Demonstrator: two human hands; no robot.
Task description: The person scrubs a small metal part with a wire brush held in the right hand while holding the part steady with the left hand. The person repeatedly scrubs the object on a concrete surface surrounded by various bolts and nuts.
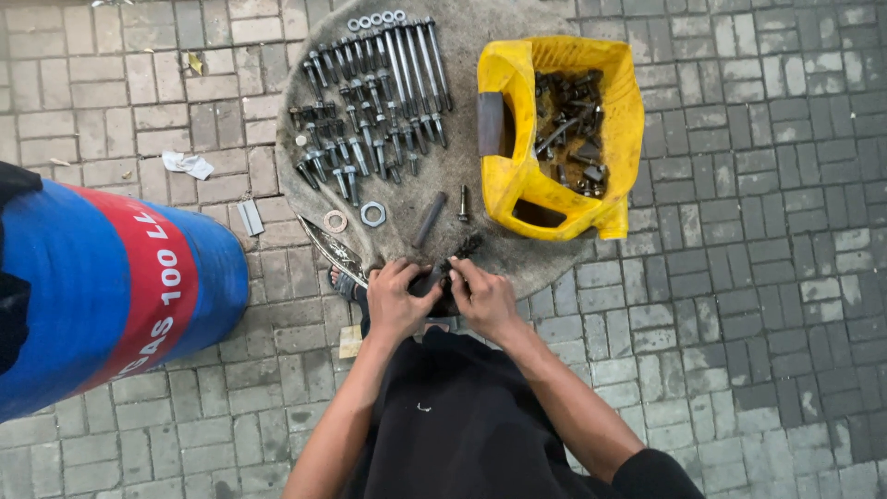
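My left hand (395, 298) and my right hand (484, 298) meet at the near edge of a round grey slab (443, 166). Both grip a dark, greasy metal part (445, 270) held between them; a threaded end sticks out toward the slab past my right fingers. Just beyond my hands lie a dark metal rod (429, 219), a short bolt (463, 203), a metal ring (372, 214) and a thin washer (335, 221).
Rows of bolts and long studs (370, 102) cover the slab's far left. A cut-open yellow plastic container (559, 134) of dark metal parts stands at the right. A blue and red drum (102, 286) lies at the left on the paving. A sandalled foot (346, 283) shows below the slab.
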